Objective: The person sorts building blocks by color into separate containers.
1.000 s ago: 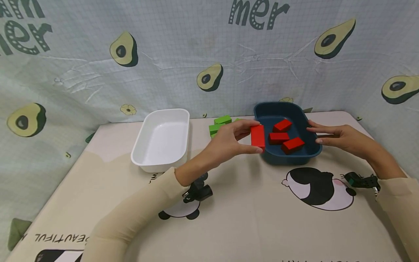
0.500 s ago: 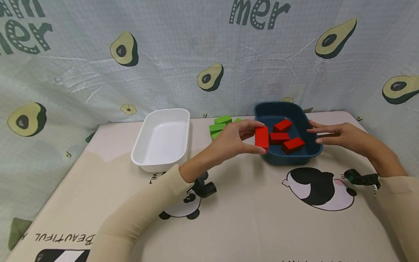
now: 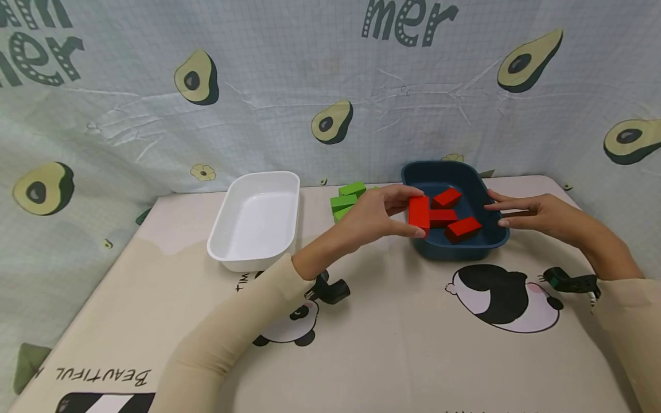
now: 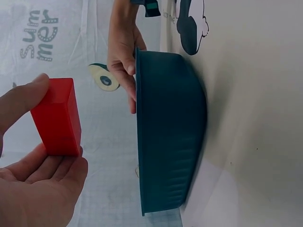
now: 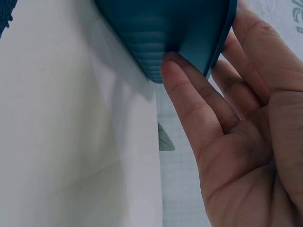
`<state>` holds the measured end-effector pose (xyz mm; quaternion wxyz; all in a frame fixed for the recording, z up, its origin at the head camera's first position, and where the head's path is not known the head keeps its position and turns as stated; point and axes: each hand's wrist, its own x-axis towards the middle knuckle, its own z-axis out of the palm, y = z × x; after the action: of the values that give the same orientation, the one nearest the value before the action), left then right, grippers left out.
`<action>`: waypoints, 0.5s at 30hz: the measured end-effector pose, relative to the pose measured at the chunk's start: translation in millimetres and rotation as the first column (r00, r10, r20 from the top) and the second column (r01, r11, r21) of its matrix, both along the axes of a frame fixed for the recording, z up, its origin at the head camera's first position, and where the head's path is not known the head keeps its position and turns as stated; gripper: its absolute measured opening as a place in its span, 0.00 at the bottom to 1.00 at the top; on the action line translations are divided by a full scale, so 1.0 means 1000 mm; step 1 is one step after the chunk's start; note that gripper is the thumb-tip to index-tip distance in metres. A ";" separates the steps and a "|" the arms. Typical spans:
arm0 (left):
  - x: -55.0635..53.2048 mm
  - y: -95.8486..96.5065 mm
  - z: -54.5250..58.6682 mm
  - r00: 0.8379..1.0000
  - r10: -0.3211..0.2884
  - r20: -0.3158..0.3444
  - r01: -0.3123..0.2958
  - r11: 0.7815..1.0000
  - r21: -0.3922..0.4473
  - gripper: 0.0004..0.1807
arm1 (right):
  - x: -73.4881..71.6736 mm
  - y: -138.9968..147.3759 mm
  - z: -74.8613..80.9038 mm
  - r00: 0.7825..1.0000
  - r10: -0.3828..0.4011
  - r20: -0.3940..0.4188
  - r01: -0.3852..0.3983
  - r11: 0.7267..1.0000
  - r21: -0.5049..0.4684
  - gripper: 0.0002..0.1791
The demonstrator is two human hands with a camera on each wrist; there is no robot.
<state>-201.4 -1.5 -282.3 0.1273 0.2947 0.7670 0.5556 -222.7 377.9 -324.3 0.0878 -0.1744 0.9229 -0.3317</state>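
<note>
My left hand (image 3: 369,218) pinches a red block (image 3: 419,217) between thumb and fingertips, at the left rim of a dark blue tub (image 3: 454,252). In the left wrist view the red block (image 4: 57,117) stands higher than the tub's rim, apart from its outer wall (image 4: 170,132). Inside the tub lie several more red blocks (image 3: 463,229). My right hand (image 3: 552,221) touches the tub's right side with its fingers extended. Seen from the right wrist, its fingertips (image 5: 173,71) rest against the outer wall near the rim.
Several green blocks (image 3: 343,203) lie left of the tub, partly hidden behind my left hand. Further left stands a white tub (image 3: 253,267). A patterned cloth (image 3: 268,69) hangs behind the table (image 3: 392,355), whose cover has printed animals.
My left hand has moved slightly right with the red block, which now overlaps the tub's left rim and a block inside. The right hand stays in place.
</note>
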 end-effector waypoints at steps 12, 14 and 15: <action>-0.012 0.004 -0.003 0.999 -0.028 -0.016 0.028 1.000 0.005 0.35 | 0.001 -0.001 0.001 1.000 0.009 0.008 -0.009 1.000 -0.024 0.24; -0.014 0.004 -0.003 0.999 -0.030 -0.014 0.030 1.000 0.004 0.35 | 0.001 -0.001 0.001 1.000 0.011 0.007 -0.010 1.000 -0.027 0.24; -0.014 0.004 -0.003 0.999 -0.031 -0.013 0.031 1.000 0.001 0.35 | 0.001 -0.001 0.001 1.000 0.012 0.004 -0.012 1.000 -0.026 0.24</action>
<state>-215.6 2.5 -284.9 0.1308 0.3102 0.7628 0.5522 -221.7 376.4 -323.7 0.0895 -0.1802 0.9173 -0.3437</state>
